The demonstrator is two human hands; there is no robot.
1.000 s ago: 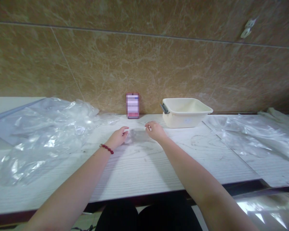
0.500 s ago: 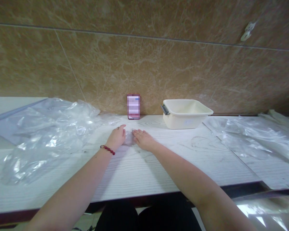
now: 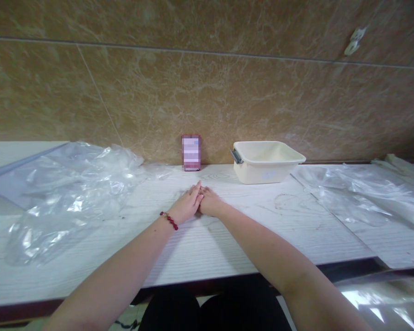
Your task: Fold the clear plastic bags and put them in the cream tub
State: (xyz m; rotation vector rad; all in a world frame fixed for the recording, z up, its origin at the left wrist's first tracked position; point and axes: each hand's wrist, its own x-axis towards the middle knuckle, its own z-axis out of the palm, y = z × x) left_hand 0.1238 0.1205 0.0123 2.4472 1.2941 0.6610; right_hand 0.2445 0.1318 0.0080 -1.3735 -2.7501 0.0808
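Observation:
My left hand [image 3: 187, 205], with a red bead bracelet on its wrist, lies flat on the white table [image 3: 200, 243] with its fingers stretched out. Those fingers overlap the fingertips of my right hand [image 3: 211, 203], which rests palm down right beside it. The right hand's fingers are mostly hidden under the left ones. The small clear plastic piece is not visible; it lay where the hands are now.
A crumpled clear plastic sheet [image 3: 69, 184] covers the table's left side and another sheet [image 3: 362, 193] lies at the right. A cream plastic basin [image 3: 266, 161] and a small pinkish box [image 3: 191, 152] stand against the brown marble wall.
My hands, apart on either side of a small clear plastic piece a second ago, have come together at the middle. The left fingers now lie over the right ones and the piece is out of sight.

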